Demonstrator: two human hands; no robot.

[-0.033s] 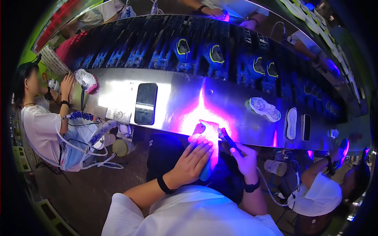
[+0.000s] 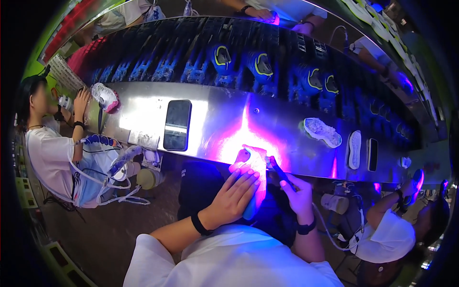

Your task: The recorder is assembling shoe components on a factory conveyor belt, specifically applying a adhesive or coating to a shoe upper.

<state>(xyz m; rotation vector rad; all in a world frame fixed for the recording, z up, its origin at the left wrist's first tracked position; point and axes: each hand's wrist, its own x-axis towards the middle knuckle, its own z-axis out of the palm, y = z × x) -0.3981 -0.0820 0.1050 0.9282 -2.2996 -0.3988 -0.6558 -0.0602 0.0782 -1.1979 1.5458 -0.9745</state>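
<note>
My left hand is closed round a shoe upper at the near edge of the metal bench. Strong pink and violet light washes out most of the upper; its lower end shows blue. My right hand is closed on the dark handle of a brush. The brush's tip is beside the right side of the upper; glare hides whether they touch.
On the metal bench lie a dark phone, a pale shoe sole, another sole and a second phone. Blue uppers stand on the dark conveyor beyond. Co-workers sit left and right.
</note>
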